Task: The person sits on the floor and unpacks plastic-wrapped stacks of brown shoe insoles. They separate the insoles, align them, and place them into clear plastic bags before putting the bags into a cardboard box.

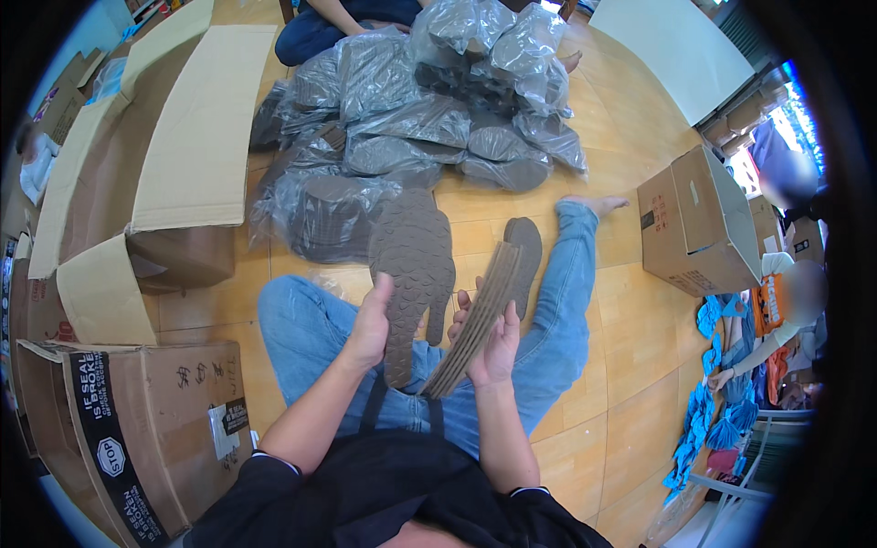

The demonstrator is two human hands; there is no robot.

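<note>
I sit on the floor with both hands raised over my lap. My left hand [368, 327] grips grey-brown shoe soles [406, 260] with a bumpy, scale-like tread turned up. Its thumb lies along their edge, and its other fingers are hidden behind. In my right hand [496, 349] is a stack of similar soles [473, 321], seen edge-on, with fingers on both sides of it. Another sole [524, 248] shows its flat face on the far right side of that stack. The two bundles are apart at the top and come close together near my lap.
Ahead lies a big pile of soles in clear plastic bags [393, 137], with a seated person [320, 27] behind it. Cardboard boxes stand at left, one with raised flaps [196, 119], one taped [196, 393]. Another box [699, 224] is at right. Farther right, a person reaches toward blue pieces [699, 411].
</note>
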